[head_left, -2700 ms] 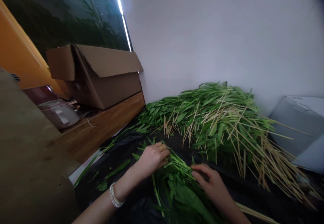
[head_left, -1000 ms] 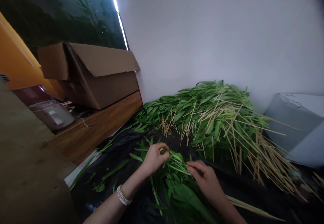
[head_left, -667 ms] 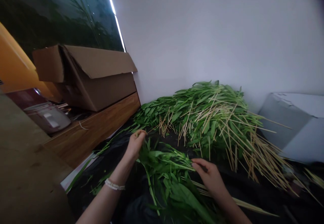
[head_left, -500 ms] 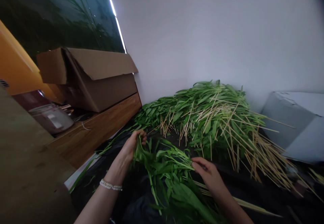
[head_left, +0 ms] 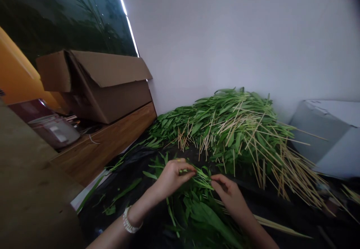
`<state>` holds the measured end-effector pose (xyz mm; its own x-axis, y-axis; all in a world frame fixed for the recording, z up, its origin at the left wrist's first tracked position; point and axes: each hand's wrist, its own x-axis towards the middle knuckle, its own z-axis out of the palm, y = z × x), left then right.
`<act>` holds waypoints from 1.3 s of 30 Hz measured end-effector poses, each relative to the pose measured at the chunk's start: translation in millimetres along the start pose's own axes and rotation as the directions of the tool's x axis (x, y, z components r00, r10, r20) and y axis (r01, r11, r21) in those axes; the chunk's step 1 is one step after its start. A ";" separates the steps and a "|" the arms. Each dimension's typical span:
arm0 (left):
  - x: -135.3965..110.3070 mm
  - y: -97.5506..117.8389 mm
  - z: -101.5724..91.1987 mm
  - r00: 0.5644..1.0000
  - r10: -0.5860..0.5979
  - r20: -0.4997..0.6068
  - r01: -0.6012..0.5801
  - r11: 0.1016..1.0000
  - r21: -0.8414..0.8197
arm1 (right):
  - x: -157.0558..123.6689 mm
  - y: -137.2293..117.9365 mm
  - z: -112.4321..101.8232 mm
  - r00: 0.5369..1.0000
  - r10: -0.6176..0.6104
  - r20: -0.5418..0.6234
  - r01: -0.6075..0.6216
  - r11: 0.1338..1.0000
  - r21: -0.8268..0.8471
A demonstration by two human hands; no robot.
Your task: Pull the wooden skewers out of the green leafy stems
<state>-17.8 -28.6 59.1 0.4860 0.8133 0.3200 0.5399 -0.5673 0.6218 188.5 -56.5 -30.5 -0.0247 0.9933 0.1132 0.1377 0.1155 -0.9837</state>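
A bunch of leafy greens (head_left: 202, 179), long-leaved like water spinach, lies between my two hands. My left hand (head_left: 174, 176), with a beaded bracelet (head_left: 129, 221) at the wrist, reaches in from the left. Its thumb and fingertips pinch at the pale stems; exactly which stems is hard to see. My right hand (head_left: 229, 192) grips the stem ends between thumb and fingers. Broad loose leaves (head_left: 209, 219) spread below the hands, with thin pale sticks (head_left: 281, 228) by my right forearm.
A large heap of greens (head_left: 225, 117) mixed with pale sticks (head_left: 298, 174) rests against the white wall. A white box (head_left: 326, 136) stands at the right. To the left, an open cardboard box (head_left: 112, 99) and a plastic tub (head_left: 56, 131) sit on a wooden ledge (head_left: 112, 144). Black sheeting (head_left: 123, 177) lies underneath.
My left hand has moved right, from the leafy end to the stems close to my right hand. Loose leaves now lie on the black sheeting at left. My right hand has barely moved.
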 end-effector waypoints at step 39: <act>7.3 -37.8 -53.0 0.849 -0.506 -0.152 0.199 0.574 -0.794 | -8.7 -4.3 6.3 0.885 -0.466 0.000 0.429 0.814 -0.392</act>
<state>-71.1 5.6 75.8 0.0354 0.9972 0.0660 -0.1392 -0.0605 0.9884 181.8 -65.7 -28.2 -0.0863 0.8249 0.5586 0.4899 0.5234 -0.6972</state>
